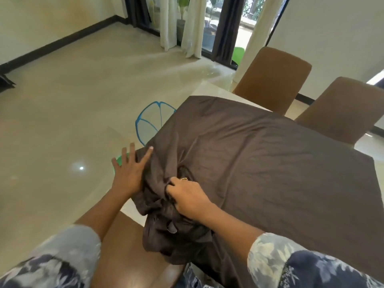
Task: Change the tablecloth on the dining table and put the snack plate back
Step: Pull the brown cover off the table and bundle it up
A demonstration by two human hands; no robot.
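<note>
Two brown chairs (pixel 276 80) stand at the far side, white and dark curtains (pixel 194 26) hang by the glass door (pixel 245 19), and a blue-rimmed mesh cover (pixel 152 119) lies on the glossy floor (pixel 72 111).

Bunched folds of the brown tablecloth (pixel 259 154) directly under the right hand (pixel 187 194), blocking any low pass there. Flat cloth beyond and right of that hand, open above. Two brown chair backs (pixel 274 80) at the far edge, past both hands. Blue mesh cover (pixel 148 119) just beyond the left hand (pixel 128 171). Bare floor (pixel 62 121) left of it. Wooden chair seat (pixel 124 256) between the forearms, close below.
</note>
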